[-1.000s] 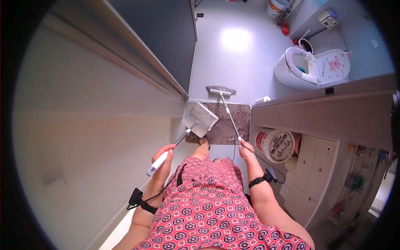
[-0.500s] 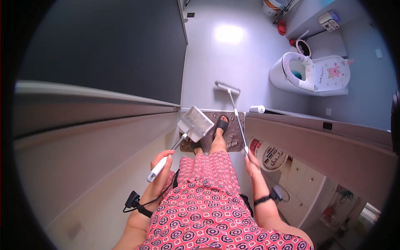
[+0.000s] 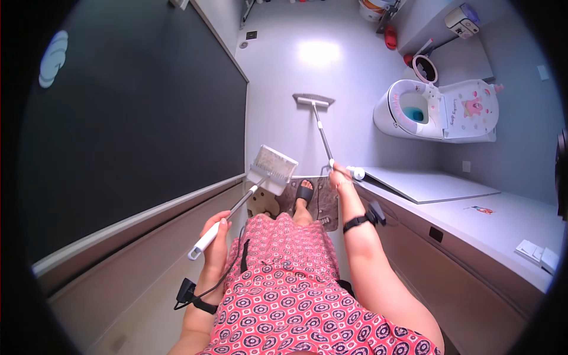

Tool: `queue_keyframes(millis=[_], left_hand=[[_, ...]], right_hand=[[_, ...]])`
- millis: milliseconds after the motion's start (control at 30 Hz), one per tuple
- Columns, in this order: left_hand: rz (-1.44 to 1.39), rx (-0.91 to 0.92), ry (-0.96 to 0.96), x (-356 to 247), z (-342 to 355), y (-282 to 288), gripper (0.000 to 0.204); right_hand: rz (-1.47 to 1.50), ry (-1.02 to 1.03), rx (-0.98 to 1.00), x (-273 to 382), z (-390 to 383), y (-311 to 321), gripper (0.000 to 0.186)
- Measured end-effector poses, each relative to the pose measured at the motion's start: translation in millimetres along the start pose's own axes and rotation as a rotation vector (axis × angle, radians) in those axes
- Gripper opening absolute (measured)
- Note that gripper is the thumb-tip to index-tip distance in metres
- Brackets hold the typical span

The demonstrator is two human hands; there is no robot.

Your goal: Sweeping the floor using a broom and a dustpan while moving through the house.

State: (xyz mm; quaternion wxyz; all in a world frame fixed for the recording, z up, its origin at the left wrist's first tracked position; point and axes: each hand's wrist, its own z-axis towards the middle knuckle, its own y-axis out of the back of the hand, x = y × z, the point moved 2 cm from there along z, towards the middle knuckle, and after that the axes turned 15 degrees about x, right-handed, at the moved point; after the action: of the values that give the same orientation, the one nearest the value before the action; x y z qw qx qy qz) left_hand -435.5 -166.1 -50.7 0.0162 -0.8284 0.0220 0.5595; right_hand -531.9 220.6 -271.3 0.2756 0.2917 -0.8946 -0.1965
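My left hand point(image 3: 216, 227) is closed round the white-and-grey handle of a long-handled dustpan point(image 3: 274, 165). The pan hangs above the doorway mat, its inside specked with grey dirt. In my right hand point(image 3: 340, 176) is the shaft of a broom point(image 3: 323, 137), gripped near its upper end beside the door frame. The broom's wide bristle head point(image 3: 313, 100) rests on the pale bathroom floor, ahead of the pan and apart from it.
A brown patterned mat point(image 3: 329, 201) lies underfoot at the threshold point(image 3: 307, 176). On the right stands a white toilet point(image 3: 390, 112) with its lid up. A dark door panel point(image 3: 142, 106) borders the left side. Red slippers point(image 3: 390, 38) and a bucket point(image 3: 371, 10) sit far right.
My right hand has moved forward with the broom, and its head is farther into the bathroom. The dustpan has shifted slightly left and its pan has turned. My view has shifted too.
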Motion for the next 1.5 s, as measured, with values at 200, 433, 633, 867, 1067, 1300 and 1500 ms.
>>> queue_keyframes(millis=[200, 433, 633, 867, 1067, 1300, 1500], left_hand=[[0.024, 0.015, -0.013, -1.7, 13.0, 8.6, 0.024], [-0.053, -0.006, -0.071, -89.7, 100.7, -73.0, 0.026], [0.056, 0.137, -0.051, -109.5, 181.1, -62.6, 0.027], [0.174, 0.224, -0.162, -127.3, 283.4, -87.5, 0.026], [0.169, 0.271, -0.200, -148.9, 341.4, -101.9, 0.024], [0.117, 0.288, -0.145, -173.7, 348.2, -140.3, 0.027], [0.152, 0.198, -0.092, -222.7, 327.9, -181.8, 0.028]], right_hand=[[-0.141, 0.036, -0.048, -53.0, -59.1, -56.7, 0.057], [-0.023, -0.150, -0.005, -99.3, -159.3, 40.9, 0.041], [0.456, -0.104, -0.102, -14.0, -62.9, 45.6, 0.040], [0.728, -0.121, -0.028, 16.5, -143.1, 112.1, 0.048], [0.387, -0.297, -0.238, 3.4, -178.9, 124.7, 0.054], [0.667, -0.622, -0.487, -87.2, -78.4, 166.8, 0.032], [0.436, -0.581, -0.502, -167.6, 27.6, 298.5, 0.032]])
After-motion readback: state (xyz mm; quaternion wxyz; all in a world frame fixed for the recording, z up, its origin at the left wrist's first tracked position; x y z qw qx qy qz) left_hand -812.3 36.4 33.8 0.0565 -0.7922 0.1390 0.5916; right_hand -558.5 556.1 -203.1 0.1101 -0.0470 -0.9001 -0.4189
